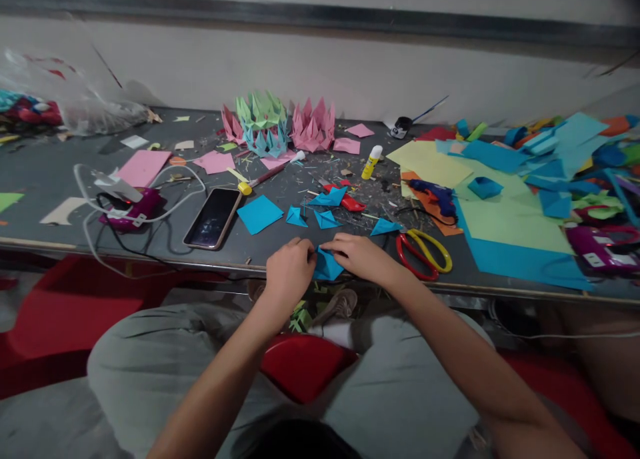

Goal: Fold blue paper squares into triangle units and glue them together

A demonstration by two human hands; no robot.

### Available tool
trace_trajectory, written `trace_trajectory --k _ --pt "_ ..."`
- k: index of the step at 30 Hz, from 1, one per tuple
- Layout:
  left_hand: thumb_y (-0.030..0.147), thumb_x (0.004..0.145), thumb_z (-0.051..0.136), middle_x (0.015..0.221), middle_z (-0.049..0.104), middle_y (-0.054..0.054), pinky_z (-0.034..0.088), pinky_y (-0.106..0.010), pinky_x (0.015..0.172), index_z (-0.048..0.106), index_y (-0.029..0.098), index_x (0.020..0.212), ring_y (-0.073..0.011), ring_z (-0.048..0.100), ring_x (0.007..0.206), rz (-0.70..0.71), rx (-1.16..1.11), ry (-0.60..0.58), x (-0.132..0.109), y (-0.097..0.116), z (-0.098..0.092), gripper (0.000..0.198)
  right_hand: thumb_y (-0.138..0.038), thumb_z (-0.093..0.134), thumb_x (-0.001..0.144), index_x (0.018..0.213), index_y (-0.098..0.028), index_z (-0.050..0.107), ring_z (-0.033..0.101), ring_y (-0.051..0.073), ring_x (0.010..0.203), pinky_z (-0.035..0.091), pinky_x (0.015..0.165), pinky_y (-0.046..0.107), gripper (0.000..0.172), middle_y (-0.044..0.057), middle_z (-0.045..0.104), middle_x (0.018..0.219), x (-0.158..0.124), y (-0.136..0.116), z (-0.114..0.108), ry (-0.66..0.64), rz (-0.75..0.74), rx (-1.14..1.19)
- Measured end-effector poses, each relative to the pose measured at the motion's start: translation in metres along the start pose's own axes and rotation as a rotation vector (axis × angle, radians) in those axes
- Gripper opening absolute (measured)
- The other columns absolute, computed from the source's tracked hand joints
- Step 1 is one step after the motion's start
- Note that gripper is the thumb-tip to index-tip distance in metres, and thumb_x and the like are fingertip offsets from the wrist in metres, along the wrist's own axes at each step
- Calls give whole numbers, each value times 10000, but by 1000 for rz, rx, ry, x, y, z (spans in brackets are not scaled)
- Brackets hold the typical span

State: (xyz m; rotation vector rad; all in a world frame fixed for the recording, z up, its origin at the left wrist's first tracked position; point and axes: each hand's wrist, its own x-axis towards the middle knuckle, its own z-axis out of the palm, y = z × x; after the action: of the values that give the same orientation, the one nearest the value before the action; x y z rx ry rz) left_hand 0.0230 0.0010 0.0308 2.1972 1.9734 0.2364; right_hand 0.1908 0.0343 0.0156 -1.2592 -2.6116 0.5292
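Note:
A partly folded piece of blue paper [329,267] lies at the table's front edge between my hands. My left hand [291,267] is closed, its curled fingers gripping the paper's left side. From the right, my right hand [361,255] holds the paper's upper edge with bent fingers, the fingertips close to the left ones. Just beyond are small folded blue triangles, one [327,219] straight ahead and another [385,226] to the right. A stack of blue paper squares [260,214] sits to the left. Scissors [424,252] with red and yellow handles rest right of my right hand.
A phone [213,218] and a purple power strip [131,209] with cables lie left. Folded paper crowns [313,126] stand near the wall. A glue stick [372,162] is upright; a blue glue gun [434,199] and coloured sheets [520,209] cover the right. Red stools [309,366] are below.

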Motion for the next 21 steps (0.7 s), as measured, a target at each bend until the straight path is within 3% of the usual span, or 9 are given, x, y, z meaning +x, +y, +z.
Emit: trace_trajectory --k 6,10,15,21 --pt "248 837 471 850 613 -42 408 -251 580 643 201 844 -185 606 777 146 79 -21 -7 4 0 179 -130 429 846 1143 -201 588 583 145 862 417 762 235 345 61 603 997 1 -6 -2 -35 21 -56" --pt "301 868 435 867 610 -38 405 -237 564 669 197 855 -159 601 757 192 21 -40 -7 -5 4 257 -152 412 862 1188 -212 549 577 142 870 406 763 234 358 58 596 1029 0 -6 0 -19 26 -70" --pt "304 873 444 871 602 -27 388 -222 536 675 219 931 -149 588 779 247 -20 -28 -8 -18 6 253 -159 408 863 1261 -237 499 562 135 794 386 702 223 416 50 572 942 0 -3 3 -67 -34 -169" --pt "316 886 429 822 576 -35 388 -228 557 667 217 961 -152 569 795 348 13 -2 -12 -28 6 268 -200 409 874 1251 -265 512 538 128 732 353 656 220 396 34 548 862 1 -4 4 -54 8 -193"
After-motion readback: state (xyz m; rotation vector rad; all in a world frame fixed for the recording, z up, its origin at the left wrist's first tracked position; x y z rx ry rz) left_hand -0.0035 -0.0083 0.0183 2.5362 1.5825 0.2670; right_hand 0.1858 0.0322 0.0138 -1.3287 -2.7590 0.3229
